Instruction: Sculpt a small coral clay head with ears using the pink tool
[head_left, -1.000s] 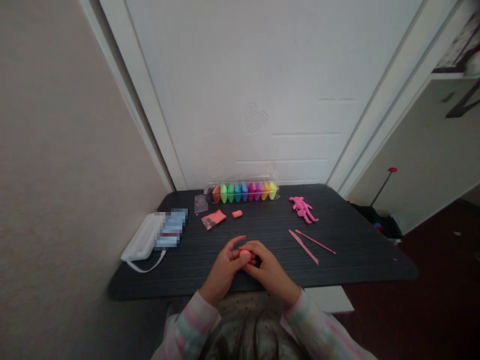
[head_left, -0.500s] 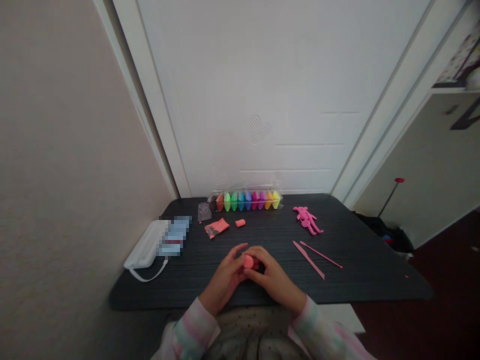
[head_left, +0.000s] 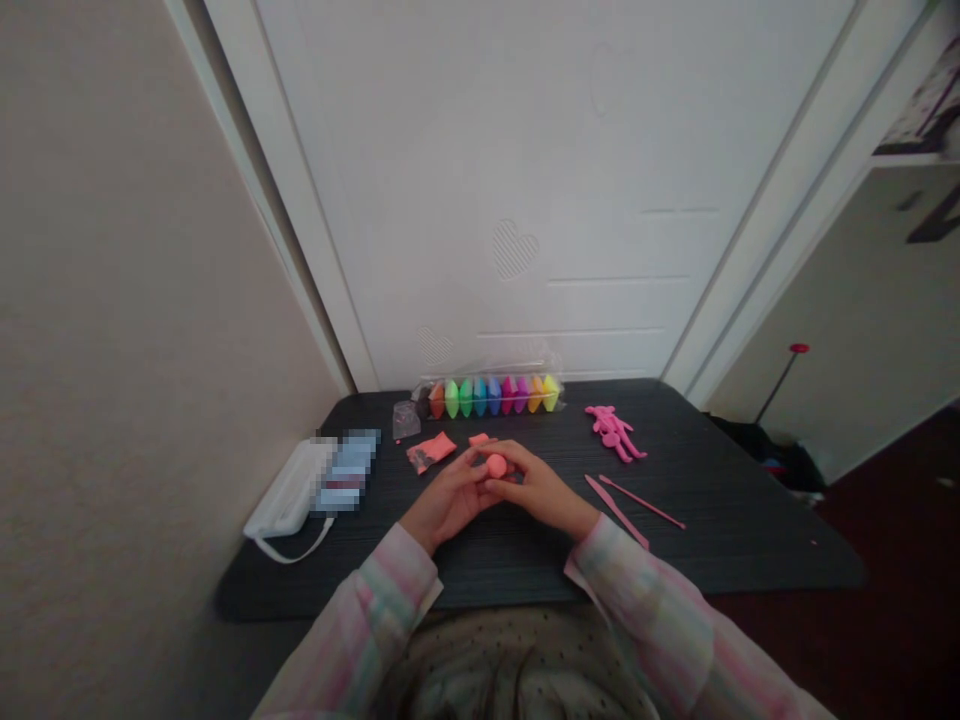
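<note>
A round lump of coral modelling clay sits between my two hands above the middle of the table. My right hand curls over it, thumb below and fingers above. From the other side my left hand holds the same lump with its fingertips, palm turned partly up. Just beyond my fingers lies a smaller coral clay piece, partly hidden by them. A torn coral clay packet rests to its left. Right of my hands lie a pink modelling knife and a thin pink tool.
Several colored clay packs stand in a clear tray at the back, beside a small clear cup. Pink figure-shaped pieces lie at the back right. A white case with a strap occupies the left edge of the dark table.
Both hands have moved forward, away from my body, with the coral clay between them, and now partly cover the smaller piece. The camera view has shifted slightly.
</note>
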